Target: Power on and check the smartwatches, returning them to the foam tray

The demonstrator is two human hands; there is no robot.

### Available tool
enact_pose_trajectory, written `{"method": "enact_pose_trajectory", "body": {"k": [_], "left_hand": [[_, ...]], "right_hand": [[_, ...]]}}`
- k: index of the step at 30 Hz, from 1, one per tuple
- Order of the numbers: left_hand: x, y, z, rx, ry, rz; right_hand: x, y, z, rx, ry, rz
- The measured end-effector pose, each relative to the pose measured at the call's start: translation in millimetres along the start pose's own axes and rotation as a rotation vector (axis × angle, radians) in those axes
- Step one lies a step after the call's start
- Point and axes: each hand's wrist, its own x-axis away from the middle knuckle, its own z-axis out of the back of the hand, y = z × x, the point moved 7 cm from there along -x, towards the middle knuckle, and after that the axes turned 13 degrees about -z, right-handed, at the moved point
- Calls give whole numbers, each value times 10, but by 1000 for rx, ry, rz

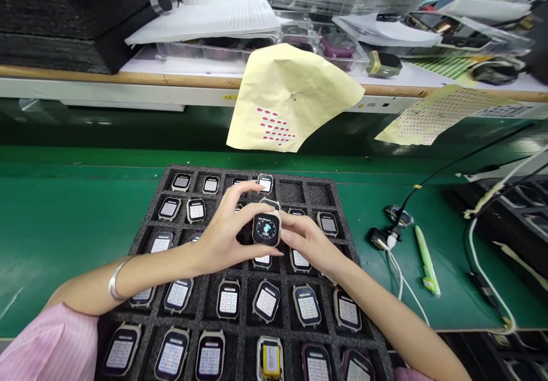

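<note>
A square watch body (266, 230) with a lit round dial is held over the middle of a black foam tray (291, 287). My left hand (233, 230) grips it from the left, thumb along its lower edge and a finger across its top. From the right, the fingers of my right hand (310, 241) touch its side. Several watches with lit white screens lie in the tray's compartments, and two compartments at the back right hold none. One watch (270, 361) in the front row shows a yellow part instead of a screen.
Yellow sheets (295, 96) hang from the shelf edge (201, 84) behind the tray. On the right lie a green pen-like tool (426, 261), white cables and another black tray (514, 244). A person sits beyond the shelf.
</note>
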Motion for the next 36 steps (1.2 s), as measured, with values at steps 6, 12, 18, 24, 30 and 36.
{"method": "enact_pose_trajectory", "body": {"k": [6, 12, 18, 24, 30, 36], "left_hand": [[17, 21, -52, -209, -50, -77], [11, 46, -88, -229, -59, -105], [21, 36, -105, -227, -59, -112], [18, 50, -110, -226, -61, -128], [16, 60, -127, -244, -87, -137], [22, 55, -106, -220, -75, -130]], "right_hand": [[1, -5, 17, -7, 120, 12], [18, -38, -10, 86, 172, 92], [24, -39, 3, 105, 184, 106], [27, -28, 8, 94, 219, 71], [5, -16, 11, 109, 264, 71], [13, -49, 54, 175, 299, 94]]}}
